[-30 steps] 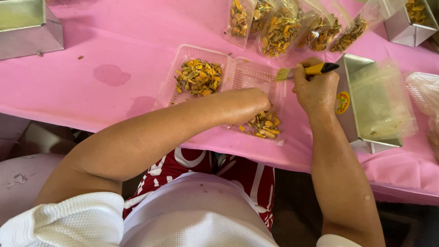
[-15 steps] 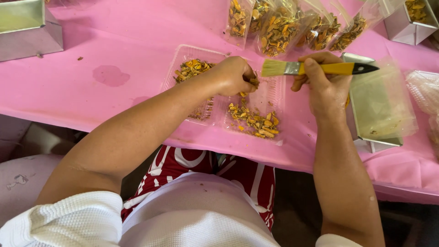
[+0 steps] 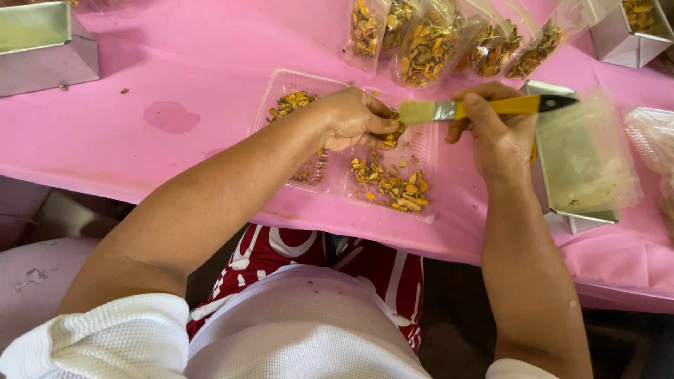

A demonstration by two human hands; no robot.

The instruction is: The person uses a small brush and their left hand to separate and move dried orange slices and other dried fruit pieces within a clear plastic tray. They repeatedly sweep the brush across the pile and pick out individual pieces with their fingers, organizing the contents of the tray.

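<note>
The right hand [image 3: 498,137] grips a brush [image 3: 484,107] with a glossy yellow plastic handle, a shiny metal ferrule and pale matt bristles. Under the left hand [image 3: 351,119] lies a clear plastic tray [image 3: 421,151] — thin, ribbed, faintly glossy — holding dry, rough yellow-brown chips [image 3: 390,184]. Just right of the right hand sits a brushed metal tin [image 3: 562,217] lined with filmy clear plastic. Beyond both hands stand crinkly transparent bags [image 3: 428,42]. The pink tablecloth [image 3: 175,56] looks smooth, slightly sheeny plastic.
</note>
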